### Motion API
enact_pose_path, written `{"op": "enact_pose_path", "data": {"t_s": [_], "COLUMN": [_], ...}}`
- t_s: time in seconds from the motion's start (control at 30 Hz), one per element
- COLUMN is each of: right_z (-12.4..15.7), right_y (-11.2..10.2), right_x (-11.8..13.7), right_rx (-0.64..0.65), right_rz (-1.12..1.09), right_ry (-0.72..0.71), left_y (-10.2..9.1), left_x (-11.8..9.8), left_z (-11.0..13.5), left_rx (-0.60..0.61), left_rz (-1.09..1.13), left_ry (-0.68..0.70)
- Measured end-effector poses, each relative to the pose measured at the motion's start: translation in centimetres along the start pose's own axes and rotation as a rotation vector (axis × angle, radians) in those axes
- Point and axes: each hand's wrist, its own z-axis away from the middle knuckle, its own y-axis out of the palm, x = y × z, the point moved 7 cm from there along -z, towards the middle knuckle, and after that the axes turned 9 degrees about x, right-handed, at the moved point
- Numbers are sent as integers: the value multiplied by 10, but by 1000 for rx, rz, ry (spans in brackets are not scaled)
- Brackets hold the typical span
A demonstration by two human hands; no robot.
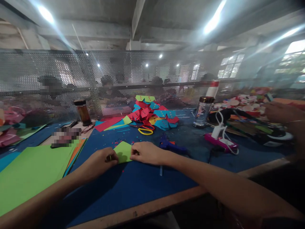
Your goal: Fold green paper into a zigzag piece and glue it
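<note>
Between my two hands is a small piece of light green paper (123, 152) with a pointed top edge, held just over the blue tabletop (114, 190). My left hand (105, 158) pinches its left side with curled fingers. On the opposite side my right hand (145, 152) grips the paper between thumb and fingers. Just beyond lie scissors with yellow handles (145, 130). A blue glue gun (172, 145) rests to the right of my right hand, and a clear glue stick (161, 170) shows below my right wrist.
Large green paper sheets (35, 171) lie at the left. Behind the scissors rises a pile of red, blue and green folded paper (150, 111). A glass jar (202, 113), a pink power strip (220, 142) and a dark bottle (82, 113) stand around. Another person's hand (278, 111) is at far right.
</note>
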Motion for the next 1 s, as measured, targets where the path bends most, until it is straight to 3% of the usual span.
{"op": "enact_pose_path", "data": {"t_s": [0.2, 0.53, 0.83, 1.0], "right_z": [0, -4, -5, -6], "right_y": [-2, 5, 6, 7], "right_x": [7, 8, 11, 13], "right_rx": [2, -38, -52, -74], "right_rz": [93, 11, -34, -35], "right_ry": [16, -16, -37, -35], "left_y": [5, 10, 14, 13], "left_x": [-2, 2, 6, -8], "left_z": [-5, -6, -9, -6], "left_rx": [-60, -92, -81, -115], "left_rz": [-7, 103, 166, 201], "left_ry": [-101, -96, -38, 98]}}
